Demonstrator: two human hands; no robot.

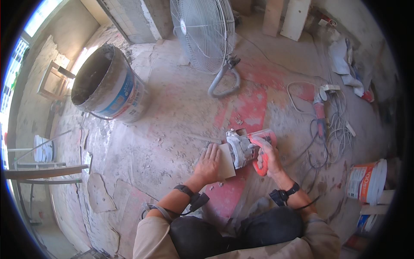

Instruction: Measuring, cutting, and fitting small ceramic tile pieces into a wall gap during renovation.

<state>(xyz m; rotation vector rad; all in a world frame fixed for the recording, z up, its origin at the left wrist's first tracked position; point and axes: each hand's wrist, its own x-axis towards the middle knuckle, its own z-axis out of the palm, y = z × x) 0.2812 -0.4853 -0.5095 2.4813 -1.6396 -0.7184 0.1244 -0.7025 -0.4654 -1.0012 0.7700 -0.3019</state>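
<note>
On the dusty floor before my knees lies a pale square tile (226, 162). My left hand (208, 165) presses on its left part with the fingers stretched out flat. The base of a handheld circular saw (241, 149) rests over the tile's right side. This saw has a dust-coated grey body and a red handle. Around that handle wrap the fingers of my right hand (268, 159). The saw's blade is hidden from this view, and so is where it meets the tile.
A large dirty bucket (133, 97) stands at the far left, a floor fan (205, 32) ahead. To the right lie a red angle grinder (319, 113) and a tangle of cables (338, 129). Nearer on that side is an orange-and-white bucket (366, 182). Debris litters the floor.
</note>
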